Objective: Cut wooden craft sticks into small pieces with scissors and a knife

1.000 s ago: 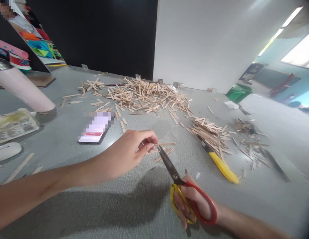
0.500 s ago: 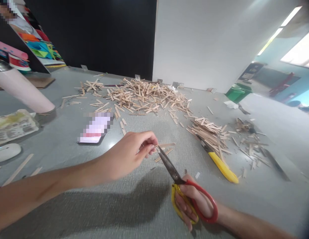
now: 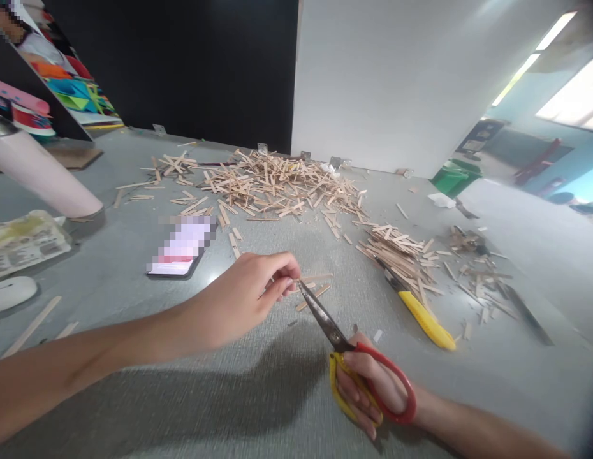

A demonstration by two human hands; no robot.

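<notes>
My left hand (image 3: 251,294) pinches a thin wooden stick (image 3: 315,278) above the grey table (image 3: 205,395), fingers closed on its near end. My right hand (image 3: 368,389) grips scissors (image 3: 347,354) with one red and one yellow handle. The blades point up and left, and their tips meet the stick right beside my left fingertips. A few short stick pieces (image 3: 314,294) lie on the table just under the blades.
A big heap of cut sticks (image 3: 277,185) lies at the back, a smaller pile (image 3: 402,252) to the right with a yellow utility knife (image 3: 421,315). A phone (image 3: 179,248), a pink bottle (image 3: 43,175), a white mouse (image 3: 12,292) and a packet (image 3: 23,239) are at left.
The scissors and my right hand have shifted slightly left and up, the blade tips staying at the stick. My left hand has barely moved.
</notes>
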